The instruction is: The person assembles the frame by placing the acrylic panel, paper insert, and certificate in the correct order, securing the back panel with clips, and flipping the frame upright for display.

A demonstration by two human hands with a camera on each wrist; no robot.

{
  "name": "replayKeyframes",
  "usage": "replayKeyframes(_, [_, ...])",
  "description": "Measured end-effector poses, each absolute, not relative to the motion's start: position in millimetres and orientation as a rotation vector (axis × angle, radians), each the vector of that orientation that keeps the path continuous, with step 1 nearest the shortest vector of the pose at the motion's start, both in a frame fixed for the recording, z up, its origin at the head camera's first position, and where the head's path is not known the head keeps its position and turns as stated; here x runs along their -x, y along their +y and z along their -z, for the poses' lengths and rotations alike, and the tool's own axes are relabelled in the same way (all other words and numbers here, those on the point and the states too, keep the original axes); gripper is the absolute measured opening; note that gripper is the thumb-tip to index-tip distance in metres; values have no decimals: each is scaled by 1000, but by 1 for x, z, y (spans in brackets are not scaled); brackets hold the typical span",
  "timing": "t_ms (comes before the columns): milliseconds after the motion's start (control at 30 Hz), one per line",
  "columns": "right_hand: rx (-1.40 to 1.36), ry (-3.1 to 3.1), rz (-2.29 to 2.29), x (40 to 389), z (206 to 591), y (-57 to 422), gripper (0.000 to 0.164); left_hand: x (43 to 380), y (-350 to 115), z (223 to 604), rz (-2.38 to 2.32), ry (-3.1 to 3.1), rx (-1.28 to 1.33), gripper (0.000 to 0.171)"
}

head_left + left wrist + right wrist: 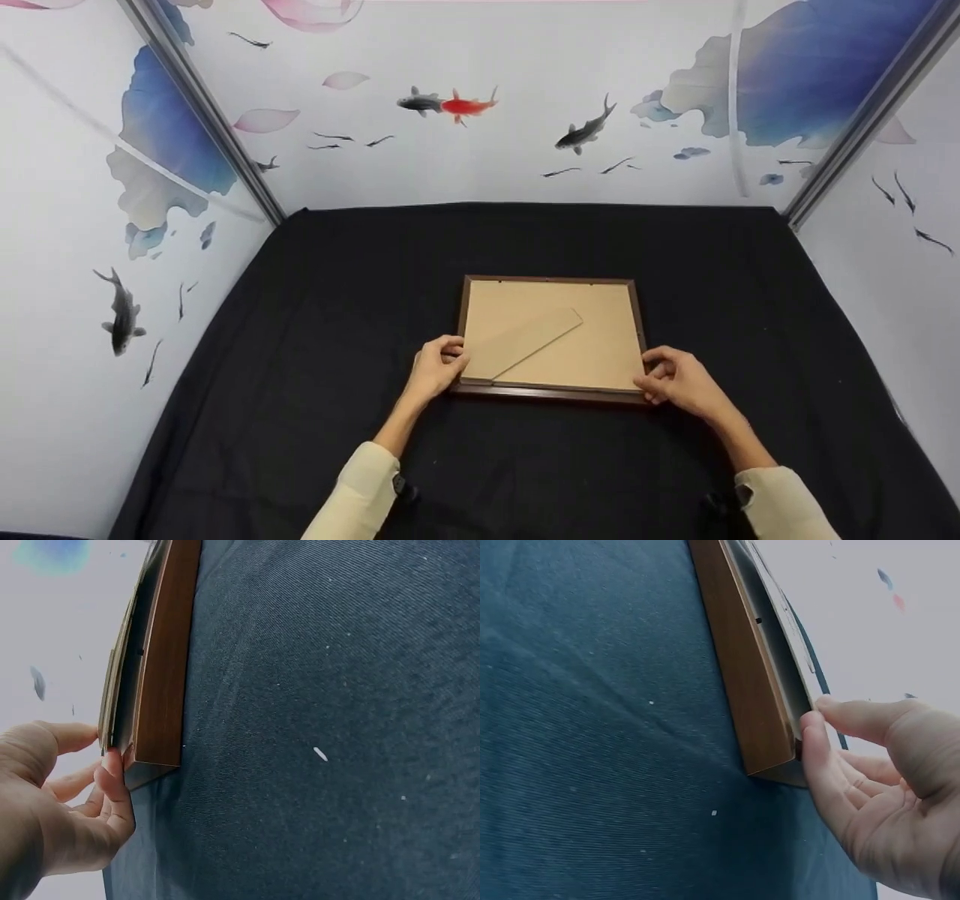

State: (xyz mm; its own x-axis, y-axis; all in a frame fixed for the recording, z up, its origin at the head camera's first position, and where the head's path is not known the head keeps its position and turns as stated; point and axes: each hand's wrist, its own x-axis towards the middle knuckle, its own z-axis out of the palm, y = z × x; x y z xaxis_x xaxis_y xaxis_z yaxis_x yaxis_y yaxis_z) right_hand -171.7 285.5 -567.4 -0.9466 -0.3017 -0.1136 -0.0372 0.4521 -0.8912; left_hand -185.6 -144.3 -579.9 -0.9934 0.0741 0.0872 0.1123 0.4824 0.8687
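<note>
A person's left hand (437, 367) and right hand (679, 381) pinch the near corners of a tan backing board (604, 352), thumb and fingertips drawn together with only the board's thin edge between them; the board sits at a brown wooden picture frame (551, 394), which lies back side up on a black cloth (337, 300), right of the cloth's middle; in both wrist views the near end of the board stands raised above the frame's rim, a dark gap showing between the two; a flat easel leg (525, 343) slants across the board from its near left corner; cream sleeves (360, 487) cover both forearms; behind, a white panel (450, 172) carries printed fish, one of them red.
</note>
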Motion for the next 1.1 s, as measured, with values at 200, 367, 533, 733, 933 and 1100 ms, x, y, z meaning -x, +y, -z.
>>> replayKeyframes(200, [325,2529,1351,177,565,289,41,185,-146,583,1533,-2678,171,33])
replayKeyframes(367, [346,2504,1451,178,574,296,48,184,-154,588,1694,-2694,132,39])
replayKeyframes(533, [325,2465,1561,175,584,301,57,181,-161,591,1852,-2710,134,48])
replayKeyframes(733, [310,2450,1590,175,586,300,57,181,-162,590,1873,-2708,158,55])
replayKeyframes(933, [331,2483,1518,175,585,301,59,182,-162,590,1885,-2698,175,56])
replayKeyframes(1100, [353,2483,1464,174,585,302,70,180,-169,590,1906,-2767,276,70])
